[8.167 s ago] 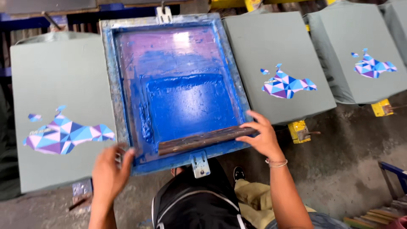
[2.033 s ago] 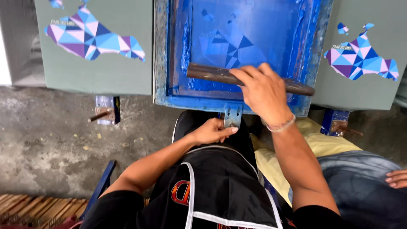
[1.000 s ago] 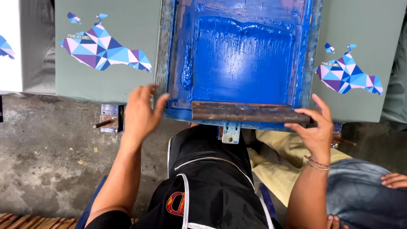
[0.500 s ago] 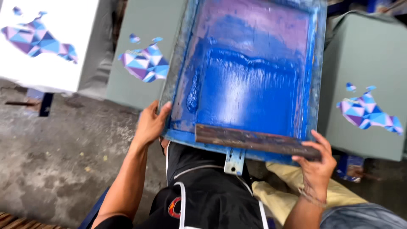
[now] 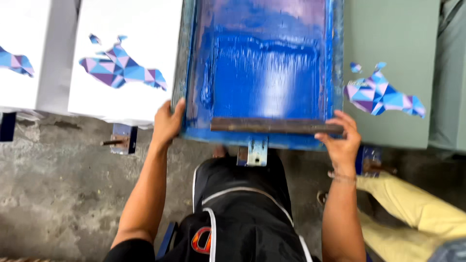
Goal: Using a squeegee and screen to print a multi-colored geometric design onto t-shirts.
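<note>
Your left hand grips the near left corner of the blue-inked, rectangular printing screen frame, fingers curled over its edge, while your right hand closes on the right end of the long brown wooden squeegee bar lying across the frame's near edge. Just left of your left hand lies a white fabric panel with a blue-and-purple geometric print. Just right of your right hand lies a grey-green fabric panel with the same print.
</note>
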